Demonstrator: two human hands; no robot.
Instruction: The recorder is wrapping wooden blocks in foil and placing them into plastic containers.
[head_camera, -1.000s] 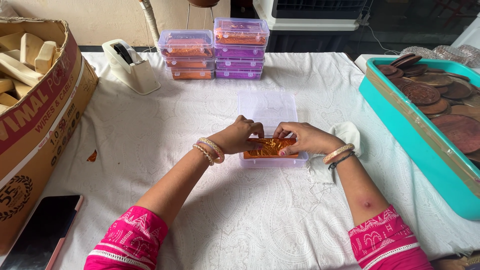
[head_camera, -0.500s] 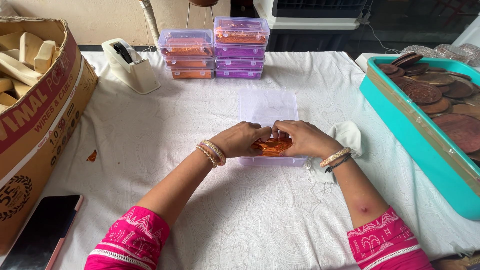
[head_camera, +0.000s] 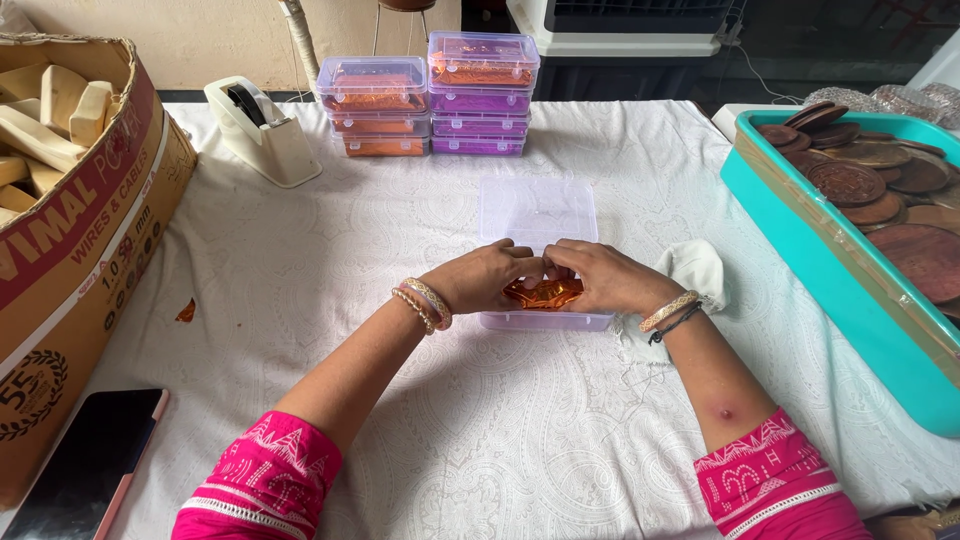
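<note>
Orange foil packet (head_camera: 543, 293) sat in a clear plastic box (head_camera: 540, 215) at the middle of the white tablecloth (head_camera: 500, 440), its lid lying open behind. From the head camera, the left hand (head_camera: 487, 277) and right hand (head_camera: 603, 278) both pinched the packet, fingertips meeting above it. Stacked purple boxes (head_camera: 480, 95) stood beyond, a teal tray (head_camera: 800, 240) to the right.

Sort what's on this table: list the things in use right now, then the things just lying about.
In use:
left hand
right hand
orange foil piece, held by both
open clear plastic box

Lying about:
stacked filled boxes
tape dispenser
teal tray of brown discs
cardboard carton
phone
white cloth
</note>
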